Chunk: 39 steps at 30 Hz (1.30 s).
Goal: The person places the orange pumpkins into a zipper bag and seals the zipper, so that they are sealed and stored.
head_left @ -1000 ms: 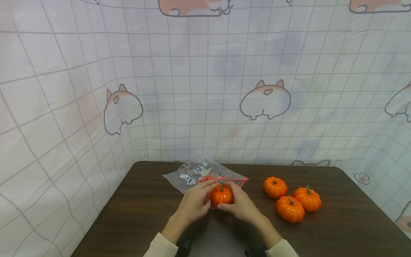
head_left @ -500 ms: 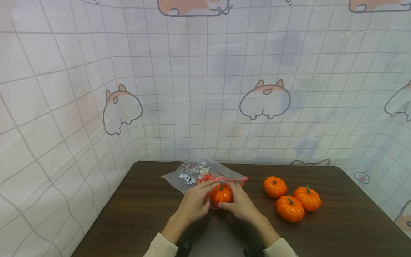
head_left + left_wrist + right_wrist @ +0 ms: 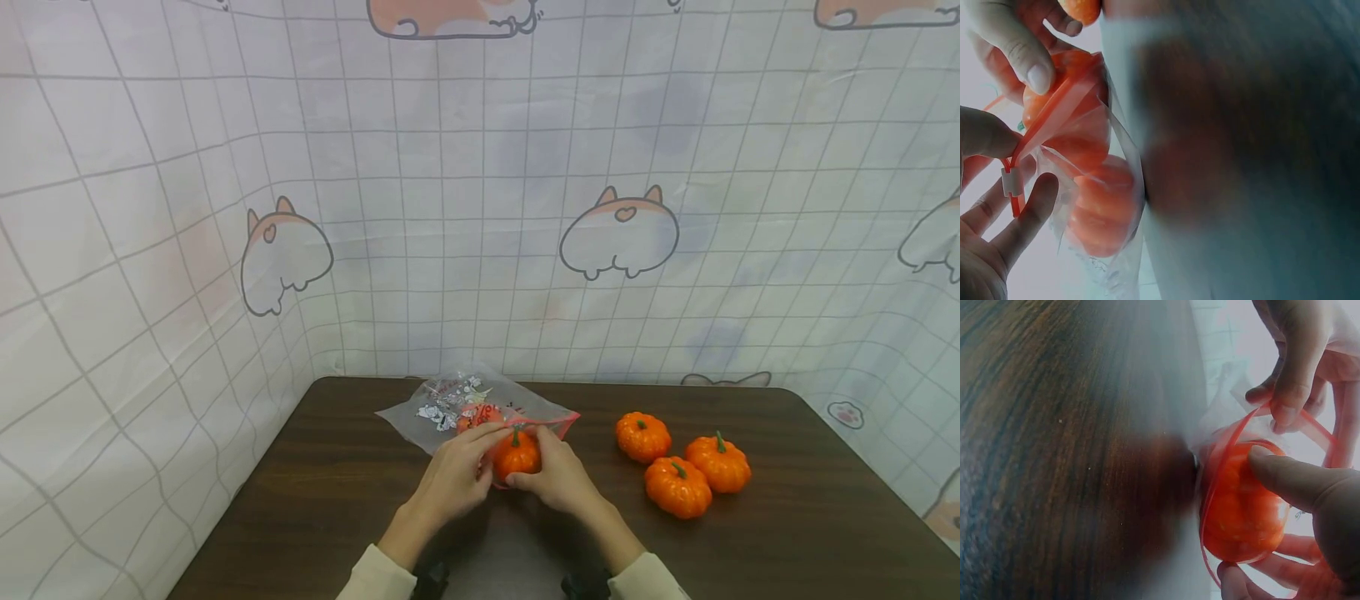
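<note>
An orange toy pumpkin [image 3: 517,454] sits in the red-edged mouth of a clear zip bag [image 3: 517,398]. My right hand [image 3: 566,475] grips this pumpkin, its thumb pressed on the side, as the right wrist view shows. On the other side, my left hand [image 3: 457,471] pinches the red zip edge [image 3: 1229,440] of the bag between thumb and fingers. A white slider [image 3: 1012,182] hangs on that zip by the left fingers. Deeper in the bag lies another orange pumpkin [image 3: 1102,206], seen through the plastic.
Three more orange pumpkins [image 3: 678,487] are grouped on the dark wooden table [image 3: 322,500], right of the hands. Behind the table hangs a white grid-patterned cloth [image 3: 480,208] with cartoon dogs. The bag's printed closed end reaches toward the table's back edge.
The gripped pumpkin has shifted slightly left, further into the bag's mouth, with the right hand moving along. The left hand stays where it was.
</note>
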{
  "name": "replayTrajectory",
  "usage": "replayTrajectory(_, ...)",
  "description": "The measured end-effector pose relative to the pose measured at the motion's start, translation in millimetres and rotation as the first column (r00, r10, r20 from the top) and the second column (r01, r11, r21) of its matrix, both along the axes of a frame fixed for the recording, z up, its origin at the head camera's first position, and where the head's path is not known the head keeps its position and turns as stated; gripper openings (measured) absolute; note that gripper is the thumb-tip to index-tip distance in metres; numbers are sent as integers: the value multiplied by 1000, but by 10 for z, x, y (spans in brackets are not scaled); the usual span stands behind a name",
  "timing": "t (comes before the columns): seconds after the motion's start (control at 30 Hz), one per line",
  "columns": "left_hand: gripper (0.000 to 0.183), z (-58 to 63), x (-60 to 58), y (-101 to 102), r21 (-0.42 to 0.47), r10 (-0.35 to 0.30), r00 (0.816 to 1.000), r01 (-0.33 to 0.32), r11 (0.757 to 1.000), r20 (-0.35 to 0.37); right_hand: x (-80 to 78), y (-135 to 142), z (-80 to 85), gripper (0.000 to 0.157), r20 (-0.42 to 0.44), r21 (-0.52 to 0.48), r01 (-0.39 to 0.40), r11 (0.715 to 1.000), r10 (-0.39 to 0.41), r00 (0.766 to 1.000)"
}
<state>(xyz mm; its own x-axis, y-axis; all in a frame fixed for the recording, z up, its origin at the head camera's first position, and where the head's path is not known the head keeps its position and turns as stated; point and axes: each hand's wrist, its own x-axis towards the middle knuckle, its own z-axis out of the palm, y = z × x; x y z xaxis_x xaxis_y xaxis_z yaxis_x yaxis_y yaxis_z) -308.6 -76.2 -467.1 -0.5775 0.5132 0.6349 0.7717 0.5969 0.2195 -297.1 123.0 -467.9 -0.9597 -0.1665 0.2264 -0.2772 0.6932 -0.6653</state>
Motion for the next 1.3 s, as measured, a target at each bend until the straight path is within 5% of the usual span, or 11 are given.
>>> replayTrajectory(1.3, 57, 29, 61, 60, 24, -50, 997, 49, 999, 53, -26, -55, -66, 70, 36, -34, 52, 998, -51, 998)
